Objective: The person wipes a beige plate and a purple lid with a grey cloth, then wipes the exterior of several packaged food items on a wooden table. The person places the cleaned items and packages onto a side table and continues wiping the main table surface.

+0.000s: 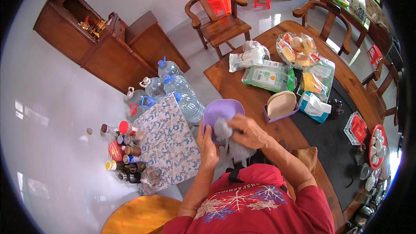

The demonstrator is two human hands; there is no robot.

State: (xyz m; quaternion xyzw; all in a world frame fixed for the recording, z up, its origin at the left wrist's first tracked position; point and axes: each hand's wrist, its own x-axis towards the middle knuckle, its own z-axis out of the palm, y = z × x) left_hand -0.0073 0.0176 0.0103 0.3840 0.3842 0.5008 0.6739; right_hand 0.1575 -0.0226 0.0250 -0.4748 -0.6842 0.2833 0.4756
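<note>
My left hand (209, 148) is closed on the near left edge of a shallow purple plate (222, 108), its thumb lying over the rim. Bunched in my right hand (251, 133) is a grey cloth (222, 130), pressed against the plate's inner face. Part of the cloth hangs down below the plate. Both hands are in front of my red shirt, between the two tables. To the right, a purple holder (284, 115) with beige plates (281, 104) standing in it rests on the wooden table (225, 78).
Bottles and jars (132, 149) line the left side of a flower-patterned table (167, 143). Large clear water bottles (180, 84) stand behind it. Packaged wipes (247, 58), bagged bread (297, 50) and a tissue pack (314, 107) lie on the wooden table. A round stool (143, 214) is at lower left.
</note>
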